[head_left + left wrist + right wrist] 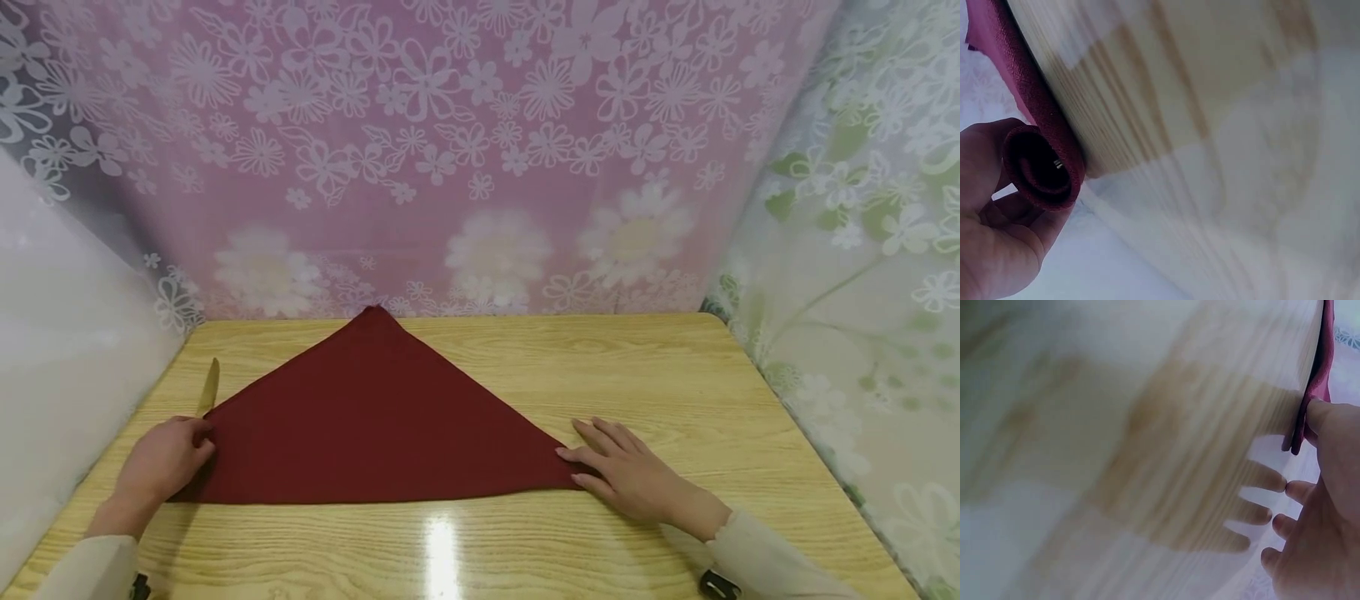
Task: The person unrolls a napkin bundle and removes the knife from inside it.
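Looking down from the head view, I saw both sleeves nearest me and, just beyond them, the two hands set at either end of the long edge of the dark red cloth [375, 417]. The cloth lay flat on the desk [637, 367] as a triangle, its long edge toward me and its tip pointing at the far curtain.

The left hand [161, 458] had its fingers [997, 206] curled round the left corner; the left wrist view showed that corner rolled into a small tube inside the grasp, which I judged was a way to keep the fabric gathered and under control there. The right hand [630, 475] lay with fingers [1297, 487] straight and relaxed on the desk, the thumb side touching the cloth's right corner, apparently pinning that end so the edge stayed taut and the triangle kept its shape.

Just past the left hand a knife [207, 387] lay on the desk, its tip pointing away, partly covered by the cloth's edge.

Behind the desk hung a pink flowered curtain [450, 150], with a green-leafed one [862, 250] to the right.
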The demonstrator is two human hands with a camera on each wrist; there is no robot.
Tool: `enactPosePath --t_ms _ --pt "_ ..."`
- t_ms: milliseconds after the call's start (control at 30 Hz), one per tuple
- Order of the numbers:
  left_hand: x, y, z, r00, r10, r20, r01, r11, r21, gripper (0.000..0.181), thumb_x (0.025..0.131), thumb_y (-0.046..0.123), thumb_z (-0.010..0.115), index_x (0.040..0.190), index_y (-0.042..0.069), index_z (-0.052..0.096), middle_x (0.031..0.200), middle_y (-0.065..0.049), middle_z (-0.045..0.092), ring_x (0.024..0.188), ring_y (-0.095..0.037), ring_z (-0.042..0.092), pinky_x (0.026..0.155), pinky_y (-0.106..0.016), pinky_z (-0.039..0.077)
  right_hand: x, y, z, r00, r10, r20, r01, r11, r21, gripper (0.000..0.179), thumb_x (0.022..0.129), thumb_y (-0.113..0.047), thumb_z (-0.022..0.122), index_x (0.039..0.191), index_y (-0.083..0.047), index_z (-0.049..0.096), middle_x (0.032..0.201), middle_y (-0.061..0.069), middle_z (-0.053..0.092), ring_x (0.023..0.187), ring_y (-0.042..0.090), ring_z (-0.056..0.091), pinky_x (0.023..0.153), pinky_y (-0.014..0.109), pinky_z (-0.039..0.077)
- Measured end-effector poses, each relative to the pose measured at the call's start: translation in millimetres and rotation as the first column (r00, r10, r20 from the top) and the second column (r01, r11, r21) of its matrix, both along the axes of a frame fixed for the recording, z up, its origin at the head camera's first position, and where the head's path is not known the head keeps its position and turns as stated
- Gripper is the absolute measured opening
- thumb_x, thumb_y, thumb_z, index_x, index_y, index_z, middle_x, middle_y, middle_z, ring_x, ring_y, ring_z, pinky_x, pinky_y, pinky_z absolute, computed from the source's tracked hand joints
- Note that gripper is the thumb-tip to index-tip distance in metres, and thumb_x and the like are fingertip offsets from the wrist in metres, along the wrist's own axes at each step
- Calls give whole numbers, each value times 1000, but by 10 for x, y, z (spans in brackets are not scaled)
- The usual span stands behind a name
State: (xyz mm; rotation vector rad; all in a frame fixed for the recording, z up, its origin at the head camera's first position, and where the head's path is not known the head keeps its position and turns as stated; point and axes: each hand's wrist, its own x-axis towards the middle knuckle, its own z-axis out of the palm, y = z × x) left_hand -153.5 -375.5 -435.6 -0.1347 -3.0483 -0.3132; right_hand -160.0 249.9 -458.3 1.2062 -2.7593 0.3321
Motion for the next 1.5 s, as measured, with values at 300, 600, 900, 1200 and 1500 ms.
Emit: enactPosePath --t_ms 300,600,900,1200,1500 --pt "3 254 -3 999 -46 -22 46 999 -19 25 84 3 58 102 -14 63 102 -34 60 91 -50 59 74 -57 47 22 210 71 985 -90 144 87 996 23 37 100 -33 49 135 -24 55 150 18 31 134 41 29 103 64 19" --pt "-67 494 -38 998 -53 -32 53 999 -9 26 86 1 58 107 -14 63 103 -33 59 91 -47 59 74 -56 48 30 457 33 991 -77 107 79 997 -15 36 98 -29 54 134 -24 56 147 18 35 131 41 33 99 63 23" --pt "-162 714 -57 992 -94 -89 94 996 -9 24 85 2 60 104 -11 65 96 -24 62 84 -43 62 73 -54 49 50 719 5 1000 -26 -14 26 999 -35 38 93 -19 62 131 -21 58 142 19 41 124 41 41 99 45 29" --pt "-212 966 -12 982 -161 -94 162 987 -3 22 85 2 64 103 -10 66 90 -16 62 83 -36 63 72 -50 51 101 1037 2 999 -34 -8 34 997 -67 43 91 -13 66 132 -21 58 142 18 41 125 32 40 100 8 11" --pt "-224 1078 -7 989 -141 -47 143 989 30 24 86 5 65 106 -9 66 101 -22 63 91 -40 62 76 -52 50 67 1168 -23 998 13 58 -5 990 -143 46 89 -7 67 133 -15 57 143 20 38 133 19 30 100 6 13"
